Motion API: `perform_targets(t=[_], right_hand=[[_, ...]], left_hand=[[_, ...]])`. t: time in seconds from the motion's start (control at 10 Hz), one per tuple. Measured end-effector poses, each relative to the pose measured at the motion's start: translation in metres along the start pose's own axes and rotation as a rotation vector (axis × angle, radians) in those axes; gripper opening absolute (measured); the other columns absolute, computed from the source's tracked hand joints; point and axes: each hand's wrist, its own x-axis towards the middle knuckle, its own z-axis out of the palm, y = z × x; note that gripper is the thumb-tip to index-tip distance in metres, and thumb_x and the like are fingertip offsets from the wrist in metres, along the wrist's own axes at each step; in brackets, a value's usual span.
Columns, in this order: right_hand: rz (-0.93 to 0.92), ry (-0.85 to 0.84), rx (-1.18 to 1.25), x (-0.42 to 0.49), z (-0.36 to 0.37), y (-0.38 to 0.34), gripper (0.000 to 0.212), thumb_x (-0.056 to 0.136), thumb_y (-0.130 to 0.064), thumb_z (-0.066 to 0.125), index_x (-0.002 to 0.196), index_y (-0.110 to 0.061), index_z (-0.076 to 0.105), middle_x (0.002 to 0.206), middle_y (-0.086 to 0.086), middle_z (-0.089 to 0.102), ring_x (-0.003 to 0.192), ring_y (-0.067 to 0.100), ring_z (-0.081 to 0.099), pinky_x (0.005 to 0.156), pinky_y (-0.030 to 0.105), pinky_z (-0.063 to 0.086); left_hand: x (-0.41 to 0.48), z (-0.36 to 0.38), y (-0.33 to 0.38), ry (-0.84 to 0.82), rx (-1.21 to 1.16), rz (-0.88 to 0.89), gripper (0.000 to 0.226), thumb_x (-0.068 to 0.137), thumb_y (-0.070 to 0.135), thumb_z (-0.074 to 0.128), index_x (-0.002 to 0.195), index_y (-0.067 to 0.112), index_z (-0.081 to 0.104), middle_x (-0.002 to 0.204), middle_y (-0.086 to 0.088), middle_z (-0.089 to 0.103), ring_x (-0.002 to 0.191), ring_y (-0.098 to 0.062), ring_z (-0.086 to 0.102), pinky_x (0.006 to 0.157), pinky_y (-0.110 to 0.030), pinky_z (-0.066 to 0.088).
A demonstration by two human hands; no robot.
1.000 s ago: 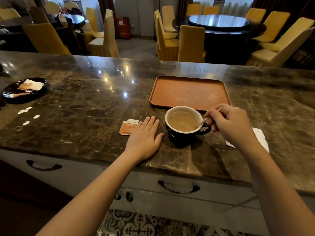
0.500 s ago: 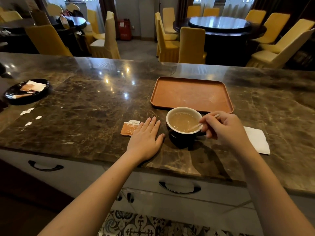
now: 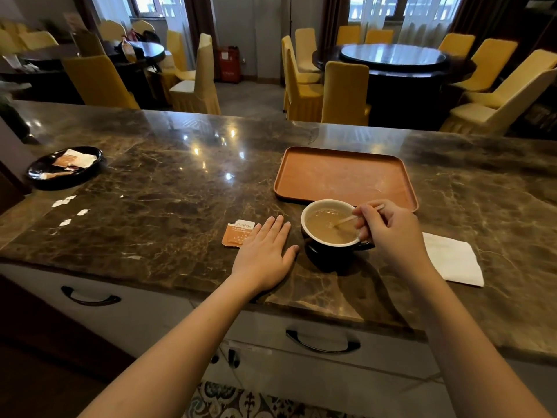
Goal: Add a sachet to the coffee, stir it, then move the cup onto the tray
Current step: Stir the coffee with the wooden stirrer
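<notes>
A black cup (image 3: pixel 325 254) with a white inside holds milky coffee and stands on the marble counter just in front of the orange tray (image 3: pixel 343 176). My right hand (image 3: pixel 388 233) is over the cup's right rim, pinching a thin stirrer (image 3: pixel 346 220) whose tip dips into the coffee. My left hand (image 3: pixel 265 254) lies flat on the counter left of the cup, fingers apart, holding nothing. A torn orange sachet (image 3: pixel 238 233) lies by its fingertips.
A white napkin (image 3: pixel 452 259) lies right of the cup, partly under my right wrist. A black dish (image 3: pixel 64 167) with more sachets sits at the far left, with small paper scraps (image 3: pixel 67 211) near it. Yellow chairs and dark round tables stand beyond the counter.
My right hand has moved left over the cup's rim, carrying the stirrer further into the coffee. My left hand and the cup have stayed where they were.
</notes>
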Motion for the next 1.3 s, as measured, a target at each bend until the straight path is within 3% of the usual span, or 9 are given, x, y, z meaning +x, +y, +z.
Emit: perform_targets(t=[0.2,0.3,0.5,0.7,0.9,1.1,1.3], right_hand=[[0.042,-0.121,0.024,-0.008,-0.01,-0.002,0.02,0.091,-0.019,0.048,0.086,-0.012,0.066,0.066,0.004,0.065,0.048,0.004,0.056,0.049,0.01,0.047],[0.029,-0.123,-0.045,-0.003,-0.023,-0.007,0.021,0.092,-0.017,0.047,0.082,-0.01,0.065,0.064,0.005,0.063,0.045,0.008,0.054,0.046,0.012,0.047],[-0.033,-0.007,-0.194,0.006,-0.024,-0.007,0.022,0.092,-0.015,0.045,0.079,-0.01,0.062,0.067,0.007,0.063,0.055,0.019,0.057,0.054,0.022,0.047],[-0.044,0.077,-0.161,0.008,-0.009,-0.002,0.02,0.093,-0.015,0.045,0.082,-0.012,0.061,0.068,0.002,0.062,0.062,0.016,0.06,0.062,0.029,0.052],[-0.055,0.025,-0.074,-0.006,0.011,-0.002,0.016,0.092,-0.022,0.047,0.088,-0.019,0.062,0.071,-0.002,0.064,0.066,0.015,0.062,0.067,0.027,0.054],[-0.06,-0.135,-0.026,-0.016,-0.002,-0.007,0.018,0.091,-0.018,0.047,0.085,-0.017,0.064,0.068,0.0,0.065,0.054,0.005,0.059,0.056,0.012,0.049],[-0.091,-0.117,-0.167,-0.005,-0.025,-0.01,0.022,0.092,-0.015,0.047,0.076,-0.018,0.062,0.064,0.004,0.063,0.049,0.01,0.058,0.047,0.014,0.048]], left_hand=[[0.0,0.0,-0.001,0.0,-0.003,0.0,0.06,0.096,0.049,0.019,0.147,0.021,0.007,0.158,0.001,0.001,0.144,-0.012,-0.004,0.113,-0.029,-0.006],[0.001,0.001,-0.001,-0.003,-0.003,-0.002,0.06,0.096,0.049,0.019,0.147,0.021,0.007,0.158,0.001,0.001,0.144,-0.012,-0.004,0.114,-0.03,-0.005],[0.001,0.001,-0.001,-0.012,-0.015,0.003,0.06,0.096,0.049,0.019,0.147,0.021,0.007,0.158,0.001,0.0,0.144,-0.011,-0.004,0.116,-0.032,-0.004],[0.001,0.001,-0.002,-0.002,-0.016,0.004,0.06,0.096,0.049,0.019,0.147,0.021,0.007,0.158,0.002,0.0,0.144,-0.011,-0.004,0.116,-0.031,-0.004],[0.001,0.002,-0.002,0.001,-0.012,0.006,0.06,0.096,0.049,0.018,0.147,0.021,0.007,0.158,0.002,0.0,0.144,-0.011,-0.004,0.114,-0.03,-0.005],[0.001,0.002,-0.002,0.006,-0.009,0.01,0.06,0.096,0.049,0.019,0.147,0.021,0.007,0.158,0.001,0.001,0.144,-0.012,-0.003,0.114,-0.03,-0.005],[0.001,0.003,-0.002,0.009,-0.001,0.01,0.06,0.096,0.049,0.018,0.147,0.021,0.007,0.158,0.001,0.001,0.144,-0.012,-0.003,0.113,-0.029,-0.006]])
